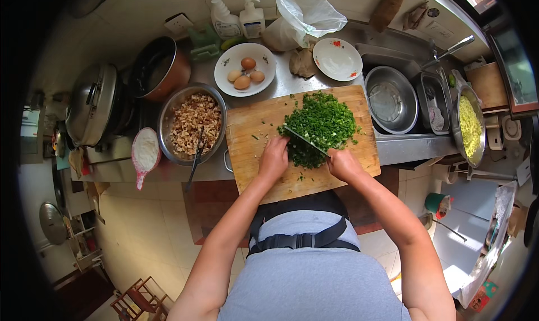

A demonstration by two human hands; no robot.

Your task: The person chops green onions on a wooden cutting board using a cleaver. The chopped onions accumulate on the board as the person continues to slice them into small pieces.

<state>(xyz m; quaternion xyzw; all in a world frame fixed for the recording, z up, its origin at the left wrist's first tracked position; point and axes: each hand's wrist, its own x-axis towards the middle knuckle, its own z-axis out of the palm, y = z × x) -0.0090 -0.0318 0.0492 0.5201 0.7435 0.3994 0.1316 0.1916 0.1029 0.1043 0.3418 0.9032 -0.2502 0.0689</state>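
Observation:
A wooden cutting board (248, 169) lies at the counter's front edge and bears a broad heap of finely chopped green herbs (324, 114), perhaps chives or scallions. My right hand (344, 164) grips the handle of a kitchen knife (309, 142), whose blade slants across the near side of the heap. My left hand (274, 154) rests at the heap's left edge, its fingers bent close to the far end of the blade. Whether those fingertips press on the blade or on the greens is hidden. Loose green bits are scattered over the board.
Left of the board stand a steel bowl (164, 140) of chopped brown filling with black chopsticks (195, 159) and a pink scoop (140, 182) of white powder. Behind are a bowl of eggs (227, 87) and a plate (337, 62). At right, a sink holds a steel basin (389, 125).

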